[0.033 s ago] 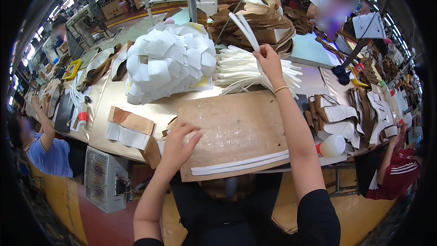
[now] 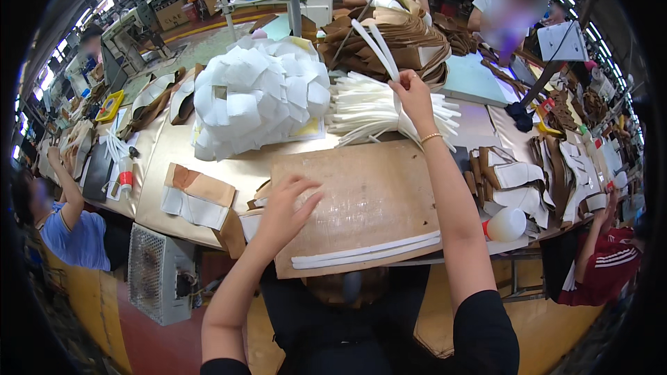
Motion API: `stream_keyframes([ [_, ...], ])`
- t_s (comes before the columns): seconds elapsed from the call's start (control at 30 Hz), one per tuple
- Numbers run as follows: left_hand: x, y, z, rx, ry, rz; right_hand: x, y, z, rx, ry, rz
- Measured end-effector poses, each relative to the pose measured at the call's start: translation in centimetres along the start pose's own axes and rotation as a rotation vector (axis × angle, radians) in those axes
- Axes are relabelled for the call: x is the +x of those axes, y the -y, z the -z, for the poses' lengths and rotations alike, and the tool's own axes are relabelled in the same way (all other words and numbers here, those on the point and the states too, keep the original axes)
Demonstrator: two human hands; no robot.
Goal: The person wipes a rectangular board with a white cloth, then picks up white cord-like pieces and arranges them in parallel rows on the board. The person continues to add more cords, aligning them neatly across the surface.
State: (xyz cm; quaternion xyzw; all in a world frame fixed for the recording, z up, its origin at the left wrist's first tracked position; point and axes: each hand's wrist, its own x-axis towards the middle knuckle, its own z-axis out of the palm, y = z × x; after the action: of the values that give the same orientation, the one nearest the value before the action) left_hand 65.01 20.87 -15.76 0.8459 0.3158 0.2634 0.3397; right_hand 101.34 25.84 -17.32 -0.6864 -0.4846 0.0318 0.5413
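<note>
My right hand (image 2: 413,99) pinches a few white strips (image 2: 376,47), which stick up and lean left above a bundle of similar strips (image 2: 358,105). With fingers apart and nothing in them, my left hand (image 2: 285,214) hovers over the left part of a worn brown board (image 2: 368,180); whether it touches the surface I cannot tell. Along the board's near edge lie two long white strips (image 2: 368,250), side by side. Tan and white cut pieces (image 2: 198,196) rest on the table left of the board.
A big heap of white pieces (image 2: 260,97) stands behind the board. Stacked brown pieces (image 2: 392,35) lie beyond the bundle. On the right are a white bottle (image 2: 506,223) with a red cap and more cut pieces (image 2: 514,170). Co-workers sit at both sides.
My left hand has shifted slightly right and away from me over the board, its fingers spread. My right hand with the strips has hardly moved.
</note>
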Motion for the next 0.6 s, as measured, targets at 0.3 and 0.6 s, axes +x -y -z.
stream_keyframes([
  [0.3,20.4,0.9,-16.2,0.580,0.315,-0.217,0.2,4.3,2.8,0.334,0.001,-0.028],
  [0.6,18.6,-1.7,-10.5,-0.822,0.279,0.022,-3.6,12.4,8.4,0.568,0.279,-0.047],
])
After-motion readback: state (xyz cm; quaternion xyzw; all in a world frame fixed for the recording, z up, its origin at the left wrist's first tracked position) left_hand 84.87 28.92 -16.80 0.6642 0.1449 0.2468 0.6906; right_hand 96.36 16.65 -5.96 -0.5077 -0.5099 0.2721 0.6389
